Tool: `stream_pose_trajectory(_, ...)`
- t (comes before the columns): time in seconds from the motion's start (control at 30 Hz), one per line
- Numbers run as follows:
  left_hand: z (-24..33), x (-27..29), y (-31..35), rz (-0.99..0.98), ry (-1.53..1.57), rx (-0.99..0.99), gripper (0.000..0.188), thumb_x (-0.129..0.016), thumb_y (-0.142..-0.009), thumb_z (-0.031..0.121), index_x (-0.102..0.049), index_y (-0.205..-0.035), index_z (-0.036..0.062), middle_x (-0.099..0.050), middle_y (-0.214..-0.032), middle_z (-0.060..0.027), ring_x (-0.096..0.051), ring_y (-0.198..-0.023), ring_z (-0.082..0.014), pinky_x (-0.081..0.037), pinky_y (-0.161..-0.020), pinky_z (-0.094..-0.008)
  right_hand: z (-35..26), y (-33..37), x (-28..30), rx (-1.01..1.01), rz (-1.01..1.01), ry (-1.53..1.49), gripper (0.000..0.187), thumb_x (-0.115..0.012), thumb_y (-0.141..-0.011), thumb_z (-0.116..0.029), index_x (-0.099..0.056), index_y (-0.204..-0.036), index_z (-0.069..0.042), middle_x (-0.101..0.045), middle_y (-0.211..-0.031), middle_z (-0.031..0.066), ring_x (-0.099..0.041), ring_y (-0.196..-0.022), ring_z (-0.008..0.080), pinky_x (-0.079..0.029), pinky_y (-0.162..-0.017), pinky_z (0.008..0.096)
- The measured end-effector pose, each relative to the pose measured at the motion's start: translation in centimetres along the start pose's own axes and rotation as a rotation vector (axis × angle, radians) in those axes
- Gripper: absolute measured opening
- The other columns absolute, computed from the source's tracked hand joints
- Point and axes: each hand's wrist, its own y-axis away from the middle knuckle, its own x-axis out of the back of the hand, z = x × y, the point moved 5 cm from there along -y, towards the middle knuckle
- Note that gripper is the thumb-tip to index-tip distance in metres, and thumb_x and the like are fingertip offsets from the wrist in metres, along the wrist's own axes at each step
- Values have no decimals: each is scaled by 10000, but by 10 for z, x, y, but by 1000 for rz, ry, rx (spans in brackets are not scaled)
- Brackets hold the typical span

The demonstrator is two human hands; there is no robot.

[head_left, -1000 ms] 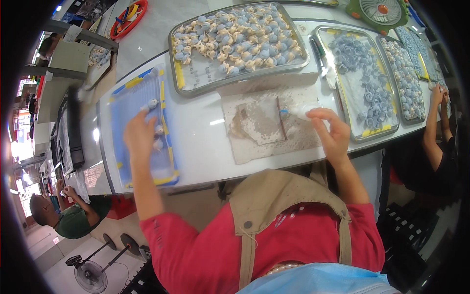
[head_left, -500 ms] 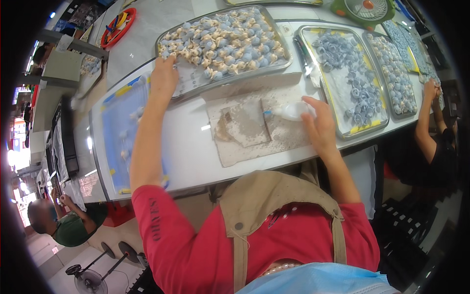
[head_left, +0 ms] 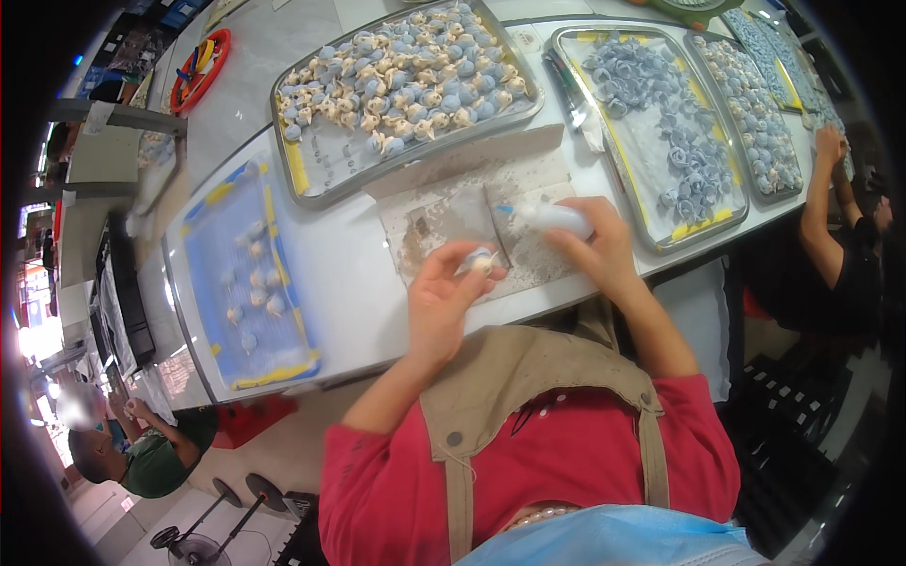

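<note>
Between the pinched fingertips of my left hand (head_left: 439, 300) is a small blue-and-cream figurine (head_left: 484, 265), held up over the near edge of a stained cardboard sheet (head_left: 543, 255). My right hand (head_left: 604, 247) is wrapped round a white squeeze bottle (head_left: 569, 222), its blue tip pointing left above the cardboard. The bottle and the figurine are apart. Behind the cardboard lies a large metal tray (head_left: 340, 168) heaped with similar figurines, its near left part bare. To the right, another metal tray (head_left: 645, 160) holds blue curled, petal-like pieces.
On the left lies a blue tray (head_left: 209, 269) with yellow tape and several figurines. A further tray of figurines (head_left: 755, 113) stands at the right, near a co-worker's hands (head_left: 830, 143). A red round basket (head_left: 201, 71) sits at the far left. Another person (head_left: 156, 448) works at lower left.
My left hand has come from the large tray's left end toward me and the right, now with a figurine in it. The bottle in my right hand has stayed over the cardboard.
</note>
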Motion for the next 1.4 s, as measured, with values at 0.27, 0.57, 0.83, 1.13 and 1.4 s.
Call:
stream_pose_trajectory(0.27,-14,4,5,48,-60,-50,407,-617,-818,-15,-489,-1204,3,-589,-1023,-96,-594,-858,-149,-478,-739,-237,-42,18,29,106,58,-44,283,-783,-644,-170,-627,-835,-29,-571,-746,73,-490,-708,228,-396,-664,316)
stream_pose_trajectory(0.57,-9,9,9,42,-238,-139,384,-632,-801,-44,-519,-1166,-2,-581,-915,-46,-538,-778,-78,-456,-676,-217,-81,14,26,316,58,186,348,-844,-531,-212,-632,-771,-78,-559,-678,12,-467,-690,224,-356,-672,322)
stream_pose_trajectory(0.83,-6,5,9,37,-242,-164,380,-627,-794,-66,-528,-1154,-1,-548,-998,-48,-536,-786,-80,-461,-676,-214,-83,12,20,375,16,209,347,-839,-531,-163,-623,-778,-51,-518,-671,60,-452,-693,232,-396,-606,320)
stream_pose_trajectory(1.13,-9,3,10,65,-59,-27,390,-631,-813,-3,-489,-1176,3,-560,-1059,-83,-598,-821,-138,-476,-712,-248,-71,15,28,269,63,161,324,-836,-538,-201,-629,-753,-77,-551,-680,22,-473,-693,230,-356,-674,322)
stream_pose_trajectory(1.4,-12,0,10,48,-69,-20,383,-647,-816,37,-485,-1161,3,-561,-1071,-96,-609,-837,-164,-475,-730,-259,-69,14,27,275,65,168,320,-831,-549,-204,-628,-761,-76,-552,-682,22,-484,-704,231,-356,-681,325)
